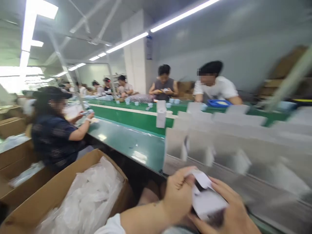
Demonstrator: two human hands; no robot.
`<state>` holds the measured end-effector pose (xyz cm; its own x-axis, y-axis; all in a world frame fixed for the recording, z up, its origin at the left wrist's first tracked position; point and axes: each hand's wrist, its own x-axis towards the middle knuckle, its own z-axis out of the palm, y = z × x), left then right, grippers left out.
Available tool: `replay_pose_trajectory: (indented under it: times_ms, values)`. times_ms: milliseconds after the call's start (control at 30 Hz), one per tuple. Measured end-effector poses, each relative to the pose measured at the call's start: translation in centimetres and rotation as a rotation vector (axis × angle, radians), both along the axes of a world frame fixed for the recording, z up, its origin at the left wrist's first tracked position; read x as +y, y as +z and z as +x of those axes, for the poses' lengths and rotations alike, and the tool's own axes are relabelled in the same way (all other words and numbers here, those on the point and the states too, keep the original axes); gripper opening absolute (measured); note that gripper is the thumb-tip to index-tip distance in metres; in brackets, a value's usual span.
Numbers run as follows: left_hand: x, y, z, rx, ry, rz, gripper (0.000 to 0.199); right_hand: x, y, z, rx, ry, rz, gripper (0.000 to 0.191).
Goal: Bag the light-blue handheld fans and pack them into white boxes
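Observation:
A small white carton (209, 202) with raised flaps is held between my two hands at the lower right, and its opening looks dark. My left hand (179, 191) grips the carton's left side, the fingers bent at its upper edge. Round the right side is my right hand (231, 208), with fingers along the top edge and thumb below; motion blurs it. Just beyond my hands, rows of open white boxes (219, 162) stand side by side on the bench.
A cardboard box (60, 182) of clear plastic bags (90, 191) is at lower left. Beyond it a person (55, 130) sits at the green-topped bench (126, 146). Across the green conveyor (136, 118), which carries small blue cups (136, 103), several people work.

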<state>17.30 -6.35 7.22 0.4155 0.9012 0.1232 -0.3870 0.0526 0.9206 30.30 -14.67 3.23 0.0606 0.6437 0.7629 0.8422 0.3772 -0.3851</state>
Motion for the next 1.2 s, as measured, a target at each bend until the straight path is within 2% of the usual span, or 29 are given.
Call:
replay_pose_trajectory:
  times_ms: [33, 100, 167, 267, 300, 367, 467, 533, 600, 700, 833, 933, 1033, 1133, 1200]
  values:
    - [-0.1, 0.0, -0.6, 0.039, -0.067, 0.053, 0.056, -0.6, 1.1, -0.4, -0.005, -0.044, -0.017, 0.08]
    - [0.5, 0.0, -1.4, 0.044, -0.279, 0.067, 0.055, -1.3, 3.0, -1.0, -0.002, -0.046, -0.049, 0.062]
    - [1.5, 0.0, -1.4, -0.041, -0.418, -0.049, 0.047, -1.6, 4.4, -1.1, -0.01, -0.008, -0.101, 0.052]
    - [2.0, 0.5, -0.7, -0.141, -0.493, -0.301, 0.028, -1.9, 5.2, -1.0, 0.007, 0.032, -0.145, 0.054]
    - [2.0, 0.7, -0.5, -0.145, -0.525, -0.353, 0.028, -2.0, 5.1, -0.9, 0.018, 0.045, -0.152, 0.055]
    - [1.7, 1.0, -0.2, -0.128, -0.621, -0.392, 0.042, -2.1, 5.0, -0.8, 0.036, 0.083, -0.168, 0.058]
    - [1.2, 1.0, -0.3, -0.052, -0.734, -0.358, 0.063, -2.4, 4.7, -0.6, 0.088, 0.105, -0.221, 0.067]
    - [0.8, 0.7, -0.3, -0.004, -0.699, -0.322, 0.064, -2.6, 4.5, -0.4, 0.152, 0.073, -0.261, 0.078]
    - [0.2, 0.3, -0.1, -0.001, -0.611, -0.322, 0.059, -2.7, 4.4, -0.1, 0.193, 0.062, -0.293, 0.086]
    - [-0.7, -0.2, 0.5, -0.061, -0.499, -0.401, 0.054, -2.7, 4.1, 0.6, 0.184, 0.134, -0.314, 0.087]
    - [-1.8, -0.5, 0.9, -0.061, -0.431, -0.431, 0.055, -2.7, 3.8, 1.6, 0.175, 0.21, -0.348, 0.093]
    - [-2.0, -0.4, 0.7, 0.005, -0.479, -0.402, 0.055, -3.0, 4.0, 2.4, 0.175, 0.24, -0.429, 0.095]
    - [-1.3, -0.3, 0.4, -0.015, -0.628, -0.501, 0.068, -3.4, 4.3, 3.0, 0.194, 0.249, -0.465, 0.094]
    - [-0.3, -0.4, 0.3, -0.166, -0.68, -0.615, 0.058, -3.6, 4.4, 3.3, 0.172, 0.265, -0.425, 0.091]
    - [0.1, -0.9, 0.4, -0.203, -0.668, -0.591, 0.049, -3.7, 4.3, 3.2, 0.153, 0.28, -0.397, 0.09]
